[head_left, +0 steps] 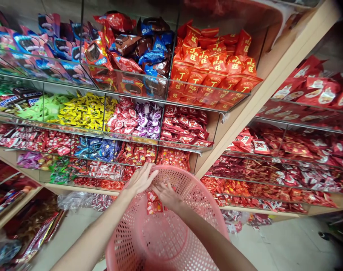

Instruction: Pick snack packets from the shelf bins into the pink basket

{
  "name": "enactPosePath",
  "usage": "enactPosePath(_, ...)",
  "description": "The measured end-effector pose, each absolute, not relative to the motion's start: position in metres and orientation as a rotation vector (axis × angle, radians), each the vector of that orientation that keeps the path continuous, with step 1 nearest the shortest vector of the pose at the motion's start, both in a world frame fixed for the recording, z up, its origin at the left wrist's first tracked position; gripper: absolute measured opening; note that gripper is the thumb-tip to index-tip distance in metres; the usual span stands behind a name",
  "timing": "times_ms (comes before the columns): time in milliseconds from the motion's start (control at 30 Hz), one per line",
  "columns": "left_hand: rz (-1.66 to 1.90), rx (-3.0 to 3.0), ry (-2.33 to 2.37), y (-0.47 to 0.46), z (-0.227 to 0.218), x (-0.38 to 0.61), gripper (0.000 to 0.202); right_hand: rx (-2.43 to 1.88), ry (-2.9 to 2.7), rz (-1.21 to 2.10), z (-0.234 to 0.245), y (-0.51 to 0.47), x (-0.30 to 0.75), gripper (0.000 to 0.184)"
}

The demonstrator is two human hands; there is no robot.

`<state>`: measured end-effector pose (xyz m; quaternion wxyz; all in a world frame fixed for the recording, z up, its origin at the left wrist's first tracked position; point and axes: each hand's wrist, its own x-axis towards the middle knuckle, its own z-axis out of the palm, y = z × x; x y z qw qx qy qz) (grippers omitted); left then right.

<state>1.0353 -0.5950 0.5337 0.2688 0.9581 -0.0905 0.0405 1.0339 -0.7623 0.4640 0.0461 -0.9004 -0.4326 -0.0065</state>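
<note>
A pink perforated plastic basket (213,216) stands in front of me below the shelves. My left hand (141,180) is at its far rim, palm down, with the fingers stretched out and nothing visible in them. Inside the basket, my right hand (166,194) is just over a few small red candy packets (154,206), its fingers apart and slightly bent. Whether its fingertips touch the packets I cannot tell. Behind the rim, red-orange candy packets (174,158) fill a low shelf bin close to my left hand.
Clear-fronted shelves rise ahead, with red gold-lettered packets (213,64), yellow candies (85,111) and purple-and-white candies (149,118). A slanting wooden post (236,120) divides them from shelves on the right. Plastic bags (75,200) lie on the tiled floor (287,241).
</note>
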Motion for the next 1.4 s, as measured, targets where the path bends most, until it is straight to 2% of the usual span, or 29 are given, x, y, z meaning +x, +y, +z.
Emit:
enactPosePath(133, 0.124, 2.612, -0.222, -0.591, 0.533, 1.032, 0.051, -2.728, -1.284, 0.037, 0.461, -0.760, 1.038, 0.052)
enactPosePath(267, 0.122, 2.611, -0.221, -0.590, 0.534, 1.030, 0.051, -2.735, -1.201, 0.043, 0.464, -0.760, 1.037, 0.063)
enactPosePath(467, 0.145, 2.592, -0.234, -0.590, 0.533, 1.030, 0.051, -2.631, -1.302, 0.028, 0.469, -0.761, 1.028, 0.065)
enactPosePath(633, 0.157, 2.609, -0.240, -0.591, 0.532, 1.032, 0.050, -2.583, -1.602, 0.001, 0.465, -0.754, 1.012, 0.052)
enactPosePath(767, 0.163, 2.607, -0.258, -0.591, 0.532, 1.033, 0.049, -2.644, -1.598, 0.012, 0.456, -0.754, 1.008, 0.040)
enactPosePath(933, 0.145, 2.602, -0.261, -0.590, 0.534, 1.032, 0.049, -2.573, -1.566, 0.013, 0.464, -0.754, 1.014, 0.046)
enactPosePath(1033, 0.144, 2.617, -0.251, -0.590, 0.532, 1.032, 0.049, -2.492, -1.457, -0.118, 0.488, -0.756, 1.029, 0.045)
enactPosePath(1167, 0.139, 2.557, -0.145, -0.586, 0.528, 1.034, 0.050, -2.459, -1.105, -0.365, 0.524, -0.772, 1.071, 0.027)
enactPosePath(1267, 0.127, 2.494, -0.109, -0.585, 0.529, 1.036, 0.051, -2.557, -0.828, -0.457, 0.535, -0.790, 1.110, 0.021)
enactPosePath(1333, 0.118, 2.504, -0.119, -0.585, 0.531, 1.036, 0.052, -2.654, -0.715, -0.440, 0.534, -0.797, 1.135, 0.024)
enactPosePath(1400, 0.109, 2.524, -0.123, -0.586, 0.532, 1.036, 0.053, -2.740, -0.653, -0.399, 0.529, -0.798, 1.154, 0.035)
